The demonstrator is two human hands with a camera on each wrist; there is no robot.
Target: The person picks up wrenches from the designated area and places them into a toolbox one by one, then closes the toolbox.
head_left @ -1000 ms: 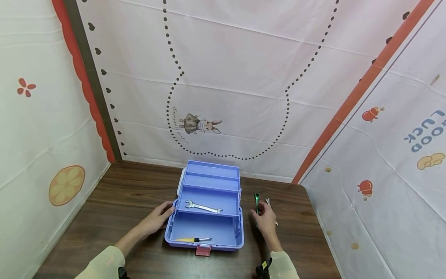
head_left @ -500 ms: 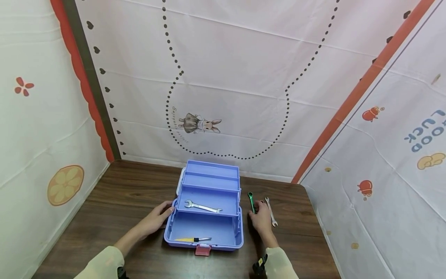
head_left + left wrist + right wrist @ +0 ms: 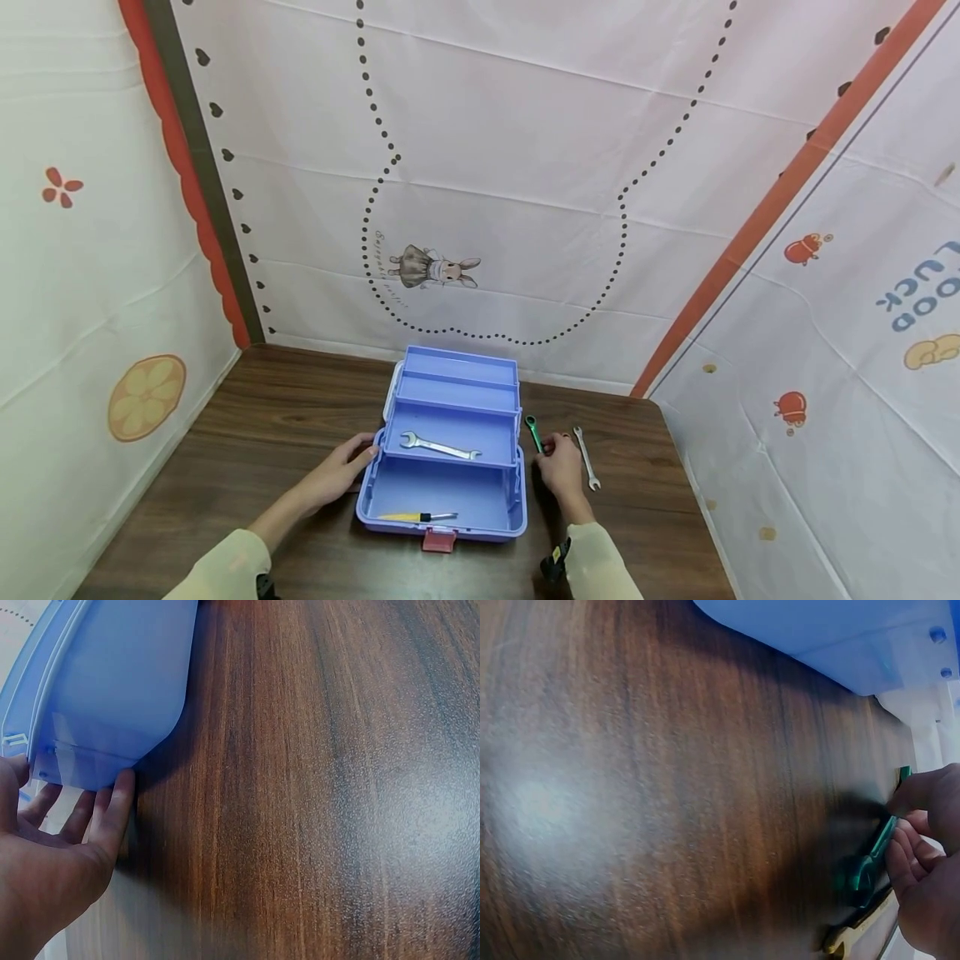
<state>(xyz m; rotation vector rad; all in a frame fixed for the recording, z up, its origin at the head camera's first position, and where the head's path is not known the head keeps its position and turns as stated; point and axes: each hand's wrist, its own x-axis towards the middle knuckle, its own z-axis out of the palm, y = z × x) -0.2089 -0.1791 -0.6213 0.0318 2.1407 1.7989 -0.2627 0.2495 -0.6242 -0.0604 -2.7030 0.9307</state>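
A blue toolbox [image 3: 442, 533] stands unfolded on the table, a silver wrench [image 3: 438, 447] in its middle tray and a yellow-handled screwdriver [image 3: 412, 517] in the bottom. My left hand [image 3: 337, 475] rests on the box's left side; in the left wrist view the fingers of that hand [image 3: 60, 855] lie against the blue wall [image 3: 120, 682], thumb at the rim. Right of the box, my right hand [image 3: 562, 471] pinches a green wrench [image 3: 533, 433] between thumb and fingers. The right wrist view has the green wrench [image 3: 870, 870] crossing under the right hand [image 3: 930, 855].
Another silver wrench [image 3: 587, 458] lies on the brown table [image 3: 645, 517] just right of my right hand. A red latch [image 3: 438, 541] hangs at the box's front. Patterned white cloth [image 3: 495, 208] hangs behind the table and on both sides.
My right hand has shifted left toward the box together with the green wrench, which now tilts more. The silver wrench beside it has come into fuller view. My left hand stays on the box.
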